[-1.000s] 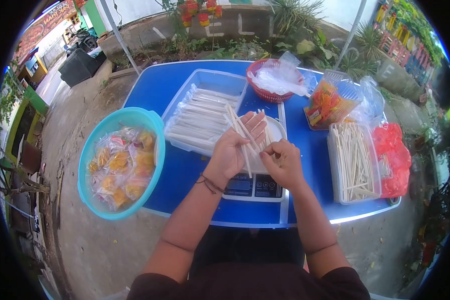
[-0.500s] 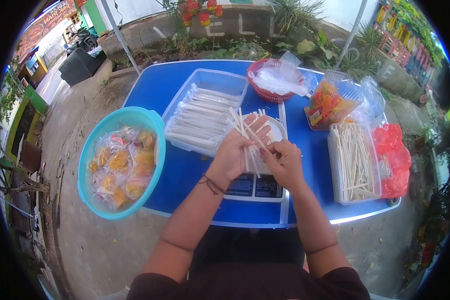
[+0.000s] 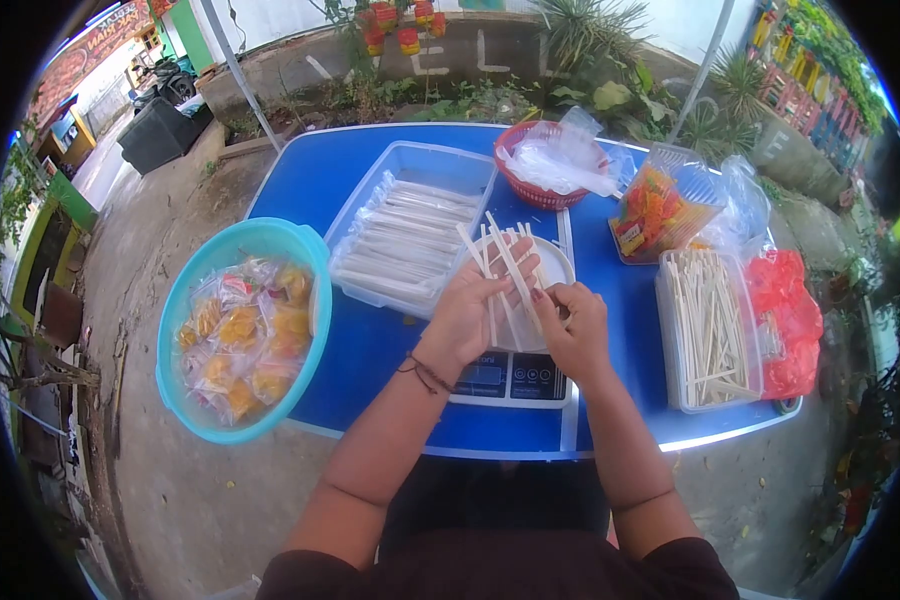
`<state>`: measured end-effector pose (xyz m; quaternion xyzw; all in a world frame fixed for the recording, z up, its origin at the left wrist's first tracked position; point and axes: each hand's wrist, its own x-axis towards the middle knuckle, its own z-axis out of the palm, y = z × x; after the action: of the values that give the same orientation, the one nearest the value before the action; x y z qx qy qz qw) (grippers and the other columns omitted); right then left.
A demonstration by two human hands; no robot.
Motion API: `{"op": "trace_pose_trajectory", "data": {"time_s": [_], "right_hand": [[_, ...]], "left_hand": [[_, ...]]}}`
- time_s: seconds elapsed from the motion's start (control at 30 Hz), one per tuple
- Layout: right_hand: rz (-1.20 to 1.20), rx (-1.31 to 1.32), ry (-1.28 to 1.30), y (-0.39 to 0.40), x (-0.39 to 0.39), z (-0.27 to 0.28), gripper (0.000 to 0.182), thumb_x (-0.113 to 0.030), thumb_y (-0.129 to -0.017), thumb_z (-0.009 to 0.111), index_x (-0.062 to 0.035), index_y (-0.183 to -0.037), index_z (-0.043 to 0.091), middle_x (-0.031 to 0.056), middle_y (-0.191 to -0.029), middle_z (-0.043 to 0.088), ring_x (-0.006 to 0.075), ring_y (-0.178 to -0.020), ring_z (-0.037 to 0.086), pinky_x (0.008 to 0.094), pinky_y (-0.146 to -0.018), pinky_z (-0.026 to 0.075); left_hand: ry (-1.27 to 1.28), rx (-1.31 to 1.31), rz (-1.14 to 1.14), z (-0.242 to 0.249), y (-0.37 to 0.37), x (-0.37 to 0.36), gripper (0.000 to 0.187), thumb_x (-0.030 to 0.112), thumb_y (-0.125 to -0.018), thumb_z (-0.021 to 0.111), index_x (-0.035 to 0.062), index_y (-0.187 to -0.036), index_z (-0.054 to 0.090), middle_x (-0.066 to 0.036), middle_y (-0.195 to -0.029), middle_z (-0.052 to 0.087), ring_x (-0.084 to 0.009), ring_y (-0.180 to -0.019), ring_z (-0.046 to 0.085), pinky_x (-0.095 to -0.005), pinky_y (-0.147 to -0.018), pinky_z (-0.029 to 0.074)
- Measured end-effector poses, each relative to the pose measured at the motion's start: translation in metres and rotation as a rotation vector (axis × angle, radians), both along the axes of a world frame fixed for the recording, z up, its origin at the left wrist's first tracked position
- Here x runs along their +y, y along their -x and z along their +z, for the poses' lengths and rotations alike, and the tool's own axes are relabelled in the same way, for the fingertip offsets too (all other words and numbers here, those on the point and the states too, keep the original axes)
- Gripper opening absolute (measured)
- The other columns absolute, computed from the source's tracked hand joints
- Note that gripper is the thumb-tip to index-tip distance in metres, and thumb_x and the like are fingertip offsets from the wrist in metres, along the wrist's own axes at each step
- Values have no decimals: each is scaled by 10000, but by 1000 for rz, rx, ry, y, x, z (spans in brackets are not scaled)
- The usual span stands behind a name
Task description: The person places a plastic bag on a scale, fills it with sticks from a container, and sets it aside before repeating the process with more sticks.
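Nearest me, my left hand (image 3: 470, 310) cradles a loose fan of pale sticks (image 3: 505, 268), its fingers (image 3: 510, 262) spread fairly wide beneath them. My right hand (image 3: 576, 318) sits just beside it, fingertips (image 3: 545, 296) pinched narrow on the near end of one stick. The sticks' long axes run away from me, far ends pointing up and slightly apart, past the fingertips. Under both hands lies a digital scale (image 3: 510, 378) bearing a white dish (image 3: 555, 262), which shows just beyond the fingers. To the left of my left-hand fingers stands a clear tray (image 3: 410, 165) of wrapped sticks laid crosswise; farther left, well apart, a teal basin (image 3: 200, 275) holds bagged snacks. To the right of my right-hand fingers, a clear tub (image 3: 708, 325) holds more bare sticks, a red bag (image 3: 792, 320) touching its far side. Beyond the fingertips, on the blue table (image 3: 310, 170), sit a red basket (image 3: 542, 192) of plastic bags and a packet of orange snacks (image 3: 660, 205).
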<state>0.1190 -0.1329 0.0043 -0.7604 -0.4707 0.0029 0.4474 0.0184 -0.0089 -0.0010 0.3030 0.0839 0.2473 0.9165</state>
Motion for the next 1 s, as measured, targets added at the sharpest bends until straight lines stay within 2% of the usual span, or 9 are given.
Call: {"op": "trace_pose_trajectory", "data": {"time_s": [0.2, 0.3, 0.6, 0.8, 1.0], "right_hand": [[44, 263, -23, -2, 0, 2, 185, -170, -838, 682, -10, -745, 680, 112, -624, 591, 246, -617, 523, 379, -625, 363], [47, 120, -68, -3, 1, -3, 173, -161, -827, 691, -3, -757, 689, 123, -626, 598, 235, -612, 528, 374, -592, 377], [59, 173, -82, -3, 1, -3, 158, -162, -812, 702, -24, -742, 672, 85, -667, 620, 219, -640, 535, 365, -661, 373], [-55, -1, -118, -4, -1, 4, 122, -146, -800, 701, -70, -715, 656, 31, -668, 622, 191, -672, 528, 351, -700, 346], [-153, -414, -167, -4, 2, 6, 92, -153, -762, 716, -105, -761, 637, 14, -731, 613, 217, -716, 531, 362, -694, 343]], "left_hand": [[-4, -19, -12, -3, 0, 2, 551, -123, -918, 334, -16, -1454, 263, -196, -1478, 383, -309, -1348, 432, -393, -1112, 428], [-7, -19, -17, -1, 0, 2, 554, -120, -919, 330, -15, -1458, 255, -199, -1479, 381, -308, -1349, 431, -395, -1113, 426], [-18, -18, -19, 1, 1, 0, 541, -111, -917, 309, -22, -1450, 271, -206, -1476, 380, -310, -1354, 423, -400, -1117, 419], [78, -29, 54, 5, 3, 1, 539, -111, -903, 295, -32, -1435, 281, -216, -1479, 360, -324, -1368, 400, -420, -1156, 364], [98, -83, 81, 2, 4, 5, 529, -102, -910, 288, -26, -1434, 284, -217, -1478, 362, -336, -1370, 394, -424, -1164, 347]]}}
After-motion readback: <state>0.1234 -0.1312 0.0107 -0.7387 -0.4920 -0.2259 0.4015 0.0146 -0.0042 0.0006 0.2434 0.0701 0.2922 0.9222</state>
